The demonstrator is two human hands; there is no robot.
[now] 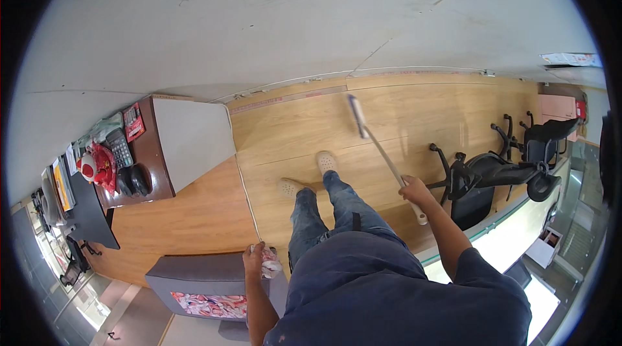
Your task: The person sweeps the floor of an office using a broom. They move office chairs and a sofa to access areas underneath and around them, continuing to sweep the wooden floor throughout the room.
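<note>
My right hand (414,192) is closed around the pale pole of a long-handled mop (385,159), near its white grip end. Its narrow white-and-blue head (357,116) is slightly blurred and lies over the wooden floor, close to the wall's foot. At my left side, my left hand (254,258) grips a crumpled white-and-red cloth or thin bag (269,264); which of the two I cannot tell. The bundle hangs beside a grey padded seat (194,271) with a pink-and-red patterned panel. My feet, in beige clogs (326,162), stand on the floor between the hands.
Black wheeled chairs (483,174) crowd the right, beside a glass-edged partition (499,229). To the left, a brown-topped cabinet (163,151) bears a calculator (118,147) and a red-and-white figure (97,168). A thin cable (245,184) crosses the floor. The grey wall (311,28) borders the far side.
</note>
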